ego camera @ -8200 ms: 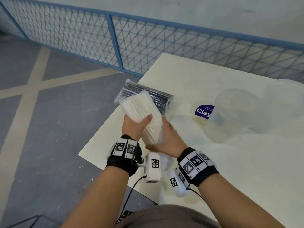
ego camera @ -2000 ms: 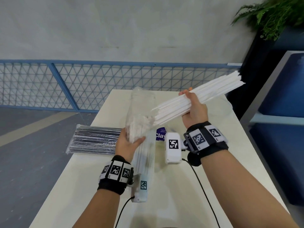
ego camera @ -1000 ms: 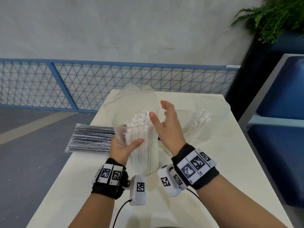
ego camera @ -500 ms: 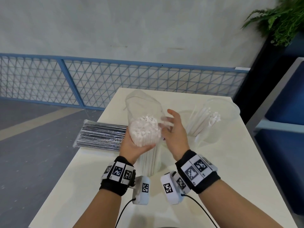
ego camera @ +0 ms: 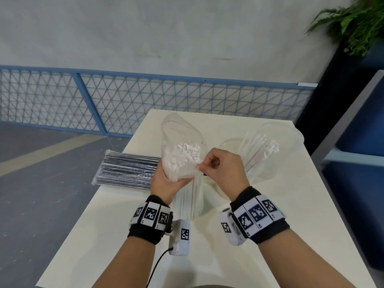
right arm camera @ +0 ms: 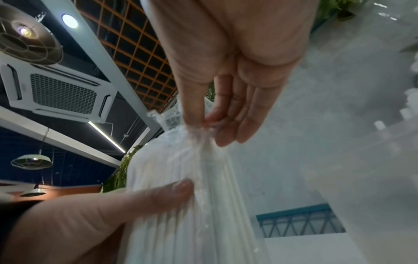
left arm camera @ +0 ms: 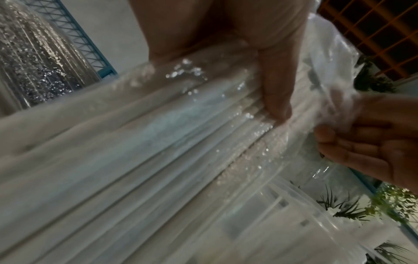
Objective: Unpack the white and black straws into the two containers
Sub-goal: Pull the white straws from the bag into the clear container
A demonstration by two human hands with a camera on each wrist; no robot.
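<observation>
My left hand [ego camera: 169,180] grips a clear plastic bag of white straws [ego camera: 182,159] standing upright over the table; its thumb [left arm camera: 276,92] presses across the bag of white straws [left arm camera: 158,142]. My right hand [ego camera: 200,166] pinches the bag's loose plastic edge between thumb and fingers, and the pinch of my right hand [right arm camera: 203,125] shows above the straws [right arm camera: 192,205]. A clear container [ego camera: 291,142] at the right holds several white straws [ego camera: 268,146]. A second clear container [ego camera: 226,143] stands beside it. The wrapped pack of black straws [ego camera: 128,171] lies at the left.
The white table [ego camera: 291,225] has its left edge close to the black pack, with grey floor beyond. A blue mesh fence [ego camera: 124,100] runs behind the table. A dark planter with a green plant [ego camera: 357,23] and a blue bench stand at the right.
My right hand, with open fingers beside the bag half a second ago, now pinches the bag's plastic edge. Two seconds ago it held a bunch of white straws, which now stand in the right container.
</observation>
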